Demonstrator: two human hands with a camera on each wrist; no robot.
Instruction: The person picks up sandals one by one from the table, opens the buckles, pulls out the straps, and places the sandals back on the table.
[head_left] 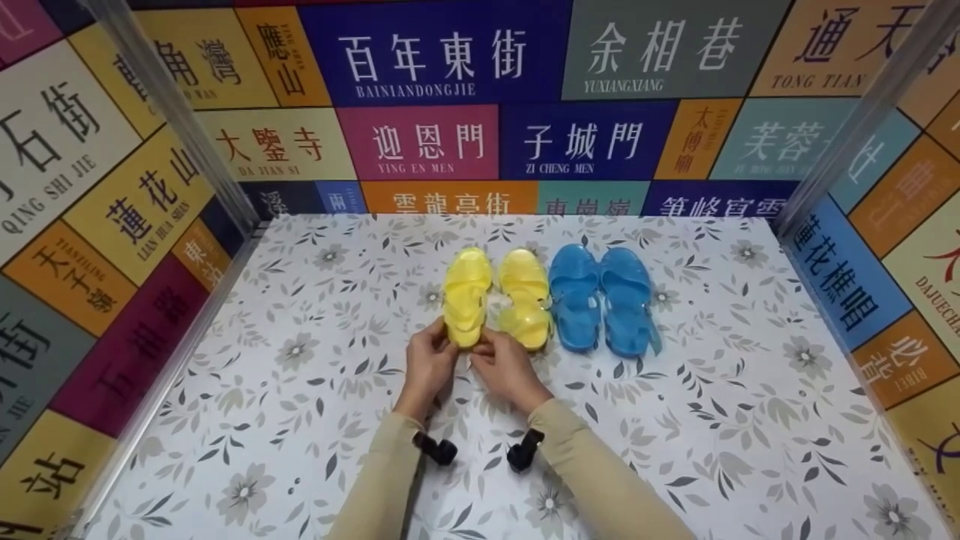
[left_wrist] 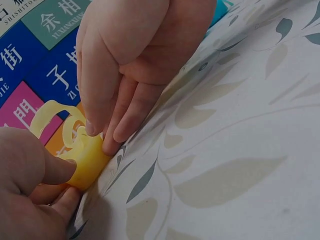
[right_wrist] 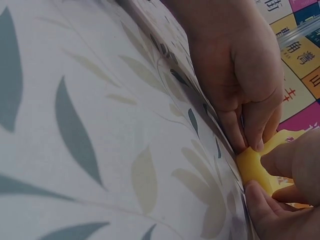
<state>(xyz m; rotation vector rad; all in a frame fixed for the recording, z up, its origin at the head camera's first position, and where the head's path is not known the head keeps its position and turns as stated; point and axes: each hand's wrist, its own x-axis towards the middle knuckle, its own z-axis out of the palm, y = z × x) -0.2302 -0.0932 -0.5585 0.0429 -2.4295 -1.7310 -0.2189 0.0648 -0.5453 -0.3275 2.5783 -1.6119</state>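
Two yellow sandals stand side by side, toes pointing away. My left hand [head_left: 431,369] and right hand [head_left: 513,369] hold the heel of the left yellow sandal [head_left: 466,289] from either side. In the left wrist view, the left thumb lies against the yellow heel [left_wrist: 90,162], fingers low beside it. The right hand's fingertips meet the heel's other side in the right wrist view, where the yellow heel [right_wrist: 251,167] sits between both hands. Just right of it stands the other yellow sandal [head_left: 523,289], untouched.
A pair of blue sandals, the left one [head_left: 575,296] and the right one [head_left: 627,300], stands right of the yellow pair. Everything rests on a white floral tabletop [head_left: 315,435]. Walls of colourful sign panels [head_left: 420,142] enclose the back and sides.
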